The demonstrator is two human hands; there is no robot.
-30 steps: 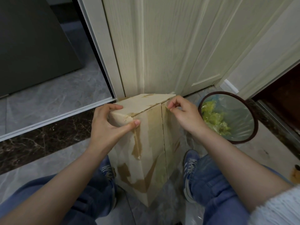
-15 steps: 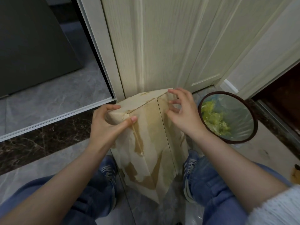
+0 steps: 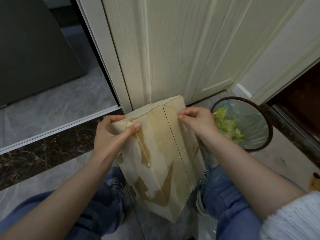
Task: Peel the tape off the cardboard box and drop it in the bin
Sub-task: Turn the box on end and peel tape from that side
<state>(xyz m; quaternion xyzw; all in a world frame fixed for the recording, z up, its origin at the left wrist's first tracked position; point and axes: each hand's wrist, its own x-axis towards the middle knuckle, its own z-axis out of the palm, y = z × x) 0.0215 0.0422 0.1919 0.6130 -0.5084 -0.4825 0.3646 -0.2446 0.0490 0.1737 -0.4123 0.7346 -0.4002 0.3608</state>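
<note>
Left hand: grips the cardboard box at its upper left corner, thumb on the front face.
Right hand: fingers pinch at the box's upper right edge.
Bin: just right of the right fingers, on the floor.

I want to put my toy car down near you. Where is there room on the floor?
Bare floor lies left of the box, past the dark stone strip. It is crowded around the box: shoes on both sides, the bin on the right, the door behind.

Matt cardboard box, torn paper surface; glossy marble floor
</note>
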